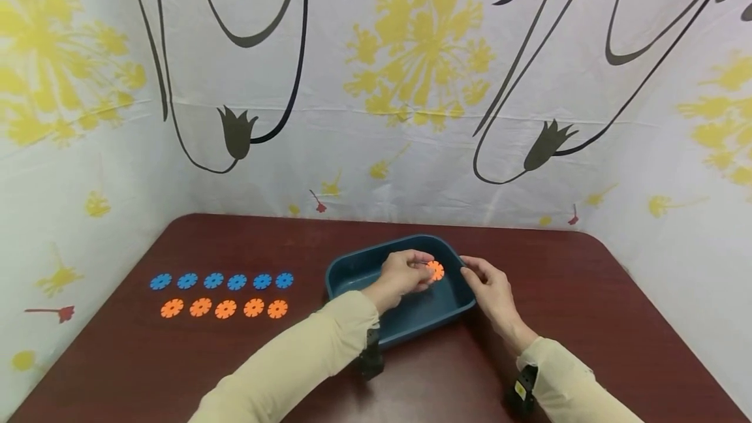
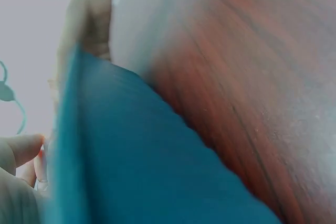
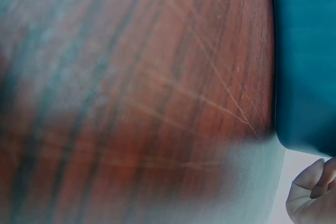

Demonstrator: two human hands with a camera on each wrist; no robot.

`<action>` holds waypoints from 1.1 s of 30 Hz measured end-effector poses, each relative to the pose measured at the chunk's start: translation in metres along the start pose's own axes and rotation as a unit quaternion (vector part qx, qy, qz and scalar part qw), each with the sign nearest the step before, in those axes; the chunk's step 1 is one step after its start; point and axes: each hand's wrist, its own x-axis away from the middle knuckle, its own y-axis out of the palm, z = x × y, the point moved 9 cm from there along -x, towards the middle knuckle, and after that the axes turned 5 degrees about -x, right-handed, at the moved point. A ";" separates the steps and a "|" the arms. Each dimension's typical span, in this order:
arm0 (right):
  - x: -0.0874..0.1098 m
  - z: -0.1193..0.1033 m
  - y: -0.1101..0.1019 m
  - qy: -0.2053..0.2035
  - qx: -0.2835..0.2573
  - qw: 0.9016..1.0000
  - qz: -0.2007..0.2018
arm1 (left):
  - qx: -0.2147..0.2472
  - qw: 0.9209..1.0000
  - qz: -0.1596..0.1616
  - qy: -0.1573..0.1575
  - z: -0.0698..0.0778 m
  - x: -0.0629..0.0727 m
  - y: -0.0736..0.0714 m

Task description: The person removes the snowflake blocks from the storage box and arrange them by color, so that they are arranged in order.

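Observation:
My left hand (image 1: 402, 275) reaches over a blue plastic tray (image 1: 402, 331) and pinches an orange flower-shaped disc (image 1: 435, 271) between thumb and fingers. The disc is above the tray's floor. On the tray's right side, my right hand (image 1: 493, 289) grips the rim with thumb and fingertips. In the left wrist view the tray wall (image 2: 152, 156) hides much of the left hand (image 2: 21, 166). The right wrist view catches the right hand (image 3: 312, 195) low at the corner, beside the tray's outer wall (image 3: 307, 66).
Left of the tray, several blue discs (image 1: 214, 281) lie in a row on the dark red-brown table (image 1: 235, 358). A row of several orange discs (image 1: 226, 309) lies nearer the person. Behind the table hangs a patterned white cloth (image 1: 294, 175).

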 end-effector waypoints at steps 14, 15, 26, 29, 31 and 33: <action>0.000 -0.003 -0.001 -0.020 0.010 1.000 0.001 | 0.076 0.996 0.044 0.007 -0.001 0.044 -0.116; 0.000 -0.003 -0.001 -0.021 0.011 1.000 0.001 | 0.075 0.996 0.055 0.004 -0.005 0.047 -0.129; 0.001 -0.005 0.000 -0.026 0.012 1.000 -0.005 | 0.031 0.986 0.165 -0.025 -0.061 0.098 -0.287; 0.001 -0.003 0.000 -0.022 0.011 1.000 -0.006 | 0.023 0.979 0.200 -0.034 -0.081 0.111 -0.326; 0.001 -0.002 0.000 -0.019 0.011 1.000 -0.007 | 0.021 0.975 0.217 -0.040 -0.093 0.119 -0.347; 0.001 -0.002 0.001 -0.016 0.010 1.000 -0.010 | 0.021 0.971 0.234 -0.046 -0.104 0.128 -0.366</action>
